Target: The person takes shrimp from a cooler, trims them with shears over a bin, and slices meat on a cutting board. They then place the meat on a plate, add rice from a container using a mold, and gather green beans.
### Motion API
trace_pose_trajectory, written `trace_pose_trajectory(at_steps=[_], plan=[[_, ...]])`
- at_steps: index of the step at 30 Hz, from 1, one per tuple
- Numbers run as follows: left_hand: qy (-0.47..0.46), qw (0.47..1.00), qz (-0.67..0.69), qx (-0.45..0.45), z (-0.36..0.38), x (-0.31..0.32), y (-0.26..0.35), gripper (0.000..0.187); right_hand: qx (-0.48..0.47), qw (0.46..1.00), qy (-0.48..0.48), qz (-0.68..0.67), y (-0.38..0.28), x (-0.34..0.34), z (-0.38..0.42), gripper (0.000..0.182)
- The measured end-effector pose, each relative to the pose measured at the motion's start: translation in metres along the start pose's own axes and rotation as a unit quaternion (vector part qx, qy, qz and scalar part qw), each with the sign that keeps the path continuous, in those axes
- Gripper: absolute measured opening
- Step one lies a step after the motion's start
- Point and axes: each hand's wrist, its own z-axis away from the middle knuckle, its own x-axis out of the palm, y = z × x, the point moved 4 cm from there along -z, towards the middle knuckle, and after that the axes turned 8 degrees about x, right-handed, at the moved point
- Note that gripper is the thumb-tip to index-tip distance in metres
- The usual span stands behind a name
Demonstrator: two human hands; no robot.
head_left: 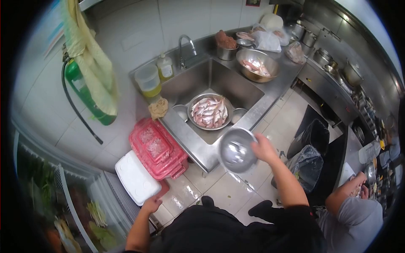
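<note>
My right hand [265, 148] grips the rim of a steel bowl [237, 156], held tilted in front of the sink's near corner. Light glints inside the bowl. My left hand [152, 204] hangs low on the left by the edge of a white lid [137, 178], its fingers loosely bent and nothing visible in them. In the steel sink [244, 82], a round metal colander [228, 120] holds several silvery-pink fish [209, 112]. Beyond the sink, a larger metal bowl [257, 76] with more fish [255, 66] stands on the counter.
A red plastic tub [156, 145] stands left of the sink. Soap bottle [165, 66], clear container [148, 80] and faucet [182, 50] line the sink's back and left. Lined bins [308, 166] stand on the right. A co-worker in grey [352, 223] works at the right counter.
</note>
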Motion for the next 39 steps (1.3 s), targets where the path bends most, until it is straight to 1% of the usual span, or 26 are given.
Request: trace_pose_trajectory(at_steps=[1, 2, 3, 4, 5, 6, 7, 8, 9, 10, 12, 13, 14, 15, 16, 17, 19, 21, 24, 28, 29, 32, 33, 36, 38, 39], plan=[[-0.015, 0.996, 0.045, -0.072, 0.021, -0.019, -0.020, 0.046, -0.050, 0.998, 0.003, -0.038, -0.037, 0.025, -0.013, 0.037], [0.019, 0.980, 0.157, -0.119, 0.041, -0.033, -0.048, 0.043, 0.010, 0.995, -0.075, -0.061, -0.084, 0.052, -0.021, 0.042], [0.055, 0.950, 0.263, -0.157, 0.055, -0.056, -0.071, 0.041, 0.061, 0.973, -0.164, -0.153, -0.128, 0.084, -0.026, 0.047], [0.051, 0.937, 0.301, -0.170, 0.060, -0.068, -0.053, 0.040, -0.048, 0.985, -0.139, -0.091, -0.141, 0.124, -0.048, 0.052], [0.056, 0.919, 0.362, -0.144, 0.056, -0.070, -0.059, 0.043, -0.106, 0.987, -0.095, -0.072, -0.163, 0.155, -0.051, 0.057], [0.065, 0.897, 0.417, -0.129, 0.049, -0.081, -0.051, 0.043, -0.147, 0.980, -0.119, -0.055, -0.181, 0.190, -0.061, 0.059], [0.072, 0.897, 0.426, -0.093, 0.050, -0.102, -0.016, 0.054, -0.098, 0.972, -0.195, -0.089, -0.211, 0.193, -0.047, 0.055], [0.090, 0.865, 0.494, -0.028, 0.043, -0.114, -0.007, 0.056, -0.146, 0.966, -0.211, -0.006, -0.227, 0.233, -0.046, 0.047], [0.098, 0.823, 0.558, 0.036, 0.033, -0.130, 0.004, 0.058, -0.086, 0.955, -0.269, -0.096, -0.248, 0.232, -0.025, 0.040], [0.081, 0.815, 0.567, 0.081, 0.038, -0.158, 0.039, 0.066, -0.189, 0.961, -0.188, -0.074, -0.257, 0.269, -0.023, 0.036], [-0.018, 0.747, 0.653, 0.123, -0.007, -0.180, 0.028, 0.078, -0.172, 0.959, -0.219, -0.045, -0.274, 0.295, -0.004, 0.033], [0.021, 0.763, 0.641, 0.081, -0.016, -0.194, 0.037, 0.068, -0.246, 0.953, -0.177, -0.009, -0.271, 0.334, -0.009, 0.036], [0.059, 0.776, 0.627, 0.036, -0.024, -0.208, 0.047, 0.059, -0.107, 0.968, -0.202, -0.107, -0.280, 0.281, 0.018, 0.040], [0.077, 0.799, 0.595, 0.042, -0.032, -0.219, 0.065, 0.060, -0.105, 0.970, -0.182, -0.124, -0.283, 0.260, 0.028, 0.042], [0.074, 0.824, 0.556, 0.076, -0.044, -0.225, 0.092, 0.060, -0.105, 0.971, -0.163, -0.139, -0.279, 0.252, 0.032, 0.045], [0.067, 0.847, 0.513, 0.123, -0.050, -0.229, 0.122, 0.060, -0.211, 0.956, -0.086, -0.184, -0.269, 0.265, 0.028, 0.049], [0.042, 0.882, 0.405, 0.239, -0.057, -0.222, 0.190, 0.060, -0.344, 0.927, -0.056, -0.137, -0.252, 0.260, 0.034, 0.062], [0.023, 0.888, 0.293, 0.354, -0.046, -0.201, 0.252, 0.061, -0.385, 0.908, -0.164, 0.018, -0.243, 0.245, 0.057, 0.077], [-0.012, 0.860, 0.171, 0.481, -0.012, -0.149, 0.321, 0.062, -0.351, 0.935, -0.016, 0.054, -0.198, 0.245, 0.052, 0.065], [-0.050, 0.813, 0.056, 0.577, 0.034, -0.076, 0.361, 0.064, -0.150, 0.988, 0.020, -0.018, -0.179, 0.161, 0.095, 0.062], [-0.052, 0.809, 0.035, 0.584, 0.038, -0.060, 0.363, 0.065, -0.180, 0.977, 0.101, -0.053, -0.153, 0.166, 0.078, 0.062], [-0.030, 0.817, -0.002, 0.575, 0.035, -0.036, 0.343, 0.066, -0.125, 0.982, 0.111, -0.091, -0.119, 0.126, 0.104, 0.059], [-0.015, 0.827, -0.010, 0.562, 0.027, -0.036, 0.328, 0.067, -0.097, 0.991, 0.036, -0.091, -0.105, 0.122, 0.106, 0.067], [0.047, 0.869, -0.027, 0.492, -0.011, -0.050, 0.259, 0.069, -0.146, 0.976, 0.146, -0.063, -0.090, 0.108, 0.129, 0.054], [0.096, 0.905, -0.024, 0.413, -0.034, -0.066, 0.187, 0.070, -0.139, 0.988, 0.045, -0.044, -0.087, 0.125, 0.123, 0.055], [0.122, 0.922, -0.020, 0.368, -0.043, -0.074, 0.146, 0.071, -0.197, 0.979, 0.035, -0.033, -0.098, 0.129, 0.124, 0.048]])
